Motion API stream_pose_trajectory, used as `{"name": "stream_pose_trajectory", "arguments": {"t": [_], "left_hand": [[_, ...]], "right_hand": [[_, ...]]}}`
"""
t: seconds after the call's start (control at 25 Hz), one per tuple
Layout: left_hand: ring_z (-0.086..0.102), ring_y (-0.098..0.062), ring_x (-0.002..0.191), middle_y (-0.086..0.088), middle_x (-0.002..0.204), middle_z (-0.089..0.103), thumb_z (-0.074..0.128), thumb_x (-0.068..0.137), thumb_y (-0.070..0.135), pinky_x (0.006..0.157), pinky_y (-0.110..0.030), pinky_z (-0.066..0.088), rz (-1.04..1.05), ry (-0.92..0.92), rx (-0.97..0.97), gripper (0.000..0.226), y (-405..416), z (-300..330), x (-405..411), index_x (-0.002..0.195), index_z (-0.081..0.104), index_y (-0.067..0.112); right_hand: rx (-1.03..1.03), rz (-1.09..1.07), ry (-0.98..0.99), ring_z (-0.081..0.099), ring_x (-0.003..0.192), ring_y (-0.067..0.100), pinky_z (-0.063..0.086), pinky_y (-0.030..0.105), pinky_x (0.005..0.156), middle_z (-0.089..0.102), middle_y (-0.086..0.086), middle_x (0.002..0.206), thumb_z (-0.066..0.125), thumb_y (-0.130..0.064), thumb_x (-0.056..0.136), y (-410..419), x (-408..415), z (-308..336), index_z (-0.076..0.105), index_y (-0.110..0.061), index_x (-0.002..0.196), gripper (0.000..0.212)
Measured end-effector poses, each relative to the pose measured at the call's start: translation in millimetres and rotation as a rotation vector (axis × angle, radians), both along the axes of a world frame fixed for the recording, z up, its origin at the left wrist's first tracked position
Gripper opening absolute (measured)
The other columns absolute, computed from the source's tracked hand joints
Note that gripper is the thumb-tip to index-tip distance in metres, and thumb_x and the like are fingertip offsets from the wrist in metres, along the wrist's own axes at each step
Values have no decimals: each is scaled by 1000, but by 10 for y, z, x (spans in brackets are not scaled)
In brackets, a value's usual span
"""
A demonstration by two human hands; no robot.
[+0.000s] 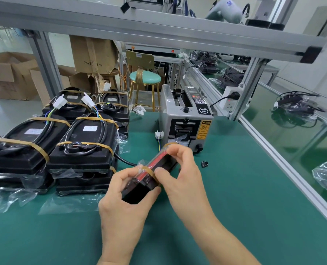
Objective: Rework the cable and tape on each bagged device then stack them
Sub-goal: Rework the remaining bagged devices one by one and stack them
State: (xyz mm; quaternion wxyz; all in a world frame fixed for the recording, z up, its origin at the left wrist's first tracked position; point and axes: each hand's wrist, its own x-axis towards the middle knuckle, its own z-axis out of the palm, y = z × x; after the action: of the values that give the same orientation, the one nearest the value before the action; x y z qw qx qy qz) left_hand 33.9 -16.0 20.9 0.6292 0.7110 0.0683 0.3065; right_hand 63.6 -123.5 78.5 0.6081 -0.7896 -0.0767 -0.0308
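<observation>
**Bagged device on edge in both my hands**

I hold the black, flat plastic device in its clear bag [149, 175] tipped up on its long edge, just in front of the grey tape dispenser machine [185, 119] and above the green bench mat [244, 188]. A red stripe runs along its upturned edge, and a tan strip of tape [149, 172] crosses that edge near the middle, with a second tan strip at the far end. The bag's film crinkles loosely by my fingers. My left hand [124, 199] curls round the near end, thumb on top. My right hand [179, 167] grips the far part, its thumb pressing on the tape. A black cable [124, 160] trails from the device toward the stacks of taped black devices [82, 142], which stand to the left of the dispenser.
</observation>
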Motion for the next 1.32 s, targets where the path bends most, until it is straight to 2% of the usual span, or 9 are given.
{"name": "stream_pose_trajectory", "arguments": {"t": [0.24,0.44,0.64,0.76,0.92,1.04,1.12,1.2,1.32], "left_hand": [[67,2,89,21,95,71,86,51,25,75,-8,47,-1,0,-21,49,13,18,12,91,62,41],[67,1,89,20,93,72,88,49,27,79,-10,48,-24,6,-10,51,67,4,0,89,62,43],[69,-3,86,13,96,73,83,45,34,80,-10,49,-90,-53,-28,50,219,42,-18,92,65,35],[67,-11,94,7,101,73,82,50,17,86,-12,48,-130,-31,-6,53,306,56,-21,98,64,30],[49,-19,124,1,131,59,69,59,18,108,-27,30,82,-67,528,63,209,288,14,120,59,29],[50,-30,121,-8,131,57,59,71,29,104,-39,30,53,-129,969,49,1,476,154,118,63,15],[63,-30,103,-6,117,66,73,69,28,90,-39,44,22,-58,1148,41,-94,554,256,108,69,14],[69,-26,83,-2,102,72,90,52,21,70,-37,54,25,64,1212,48,-114,592,316,97,74,14],[69,-19,75,8,95,72,92,46,16,57,-32,54,-17,116,1113,52,-110,608,321,94,75,21]], "right_hand": [[-123,66,-33,43,114,1,34,37,106,48,-23,112,65,-19,84,62,16,-15,50,-39,106,34],[-286,163,-113,30,117,-14,16,17,98,47,-31,112,73,-31,76,-46,33,1,50,-44,99,35],[-333,139,-131,36,124,-9,20,35,113,45,-34,124,69,-14,79,-416,358,34,58,-40,106,40],[-303,195,-45,36,122,-17,22,25,113,46,-32,128,63,-8,85,-613,574,-15,59,-34,115,40],[-247,328,58,45,107,-23,29,-4,86,57,-22,123,58,-15,93,-683,765,-117,58,-29,128,38],[-192,362,89,48,108,-20,33,-3,88,59,-17,124,58,-15,93,-708,837,-141,57,-28,129,38],[-132,400,130,51,110,-15,37,4,94,61,-12,124,58,-14,93,-721,849,-144,58,-27,127,37],[-107,361,147,55,112,-3,40,13,96,62,-9,121,58,-18,93,-724,864,-154,60,-32,121,31],[-52,-39,81,60,85,7,42,16,70,67,-13,86,59,-23,92,-725,939,-145,67,-36,86,16]]}}
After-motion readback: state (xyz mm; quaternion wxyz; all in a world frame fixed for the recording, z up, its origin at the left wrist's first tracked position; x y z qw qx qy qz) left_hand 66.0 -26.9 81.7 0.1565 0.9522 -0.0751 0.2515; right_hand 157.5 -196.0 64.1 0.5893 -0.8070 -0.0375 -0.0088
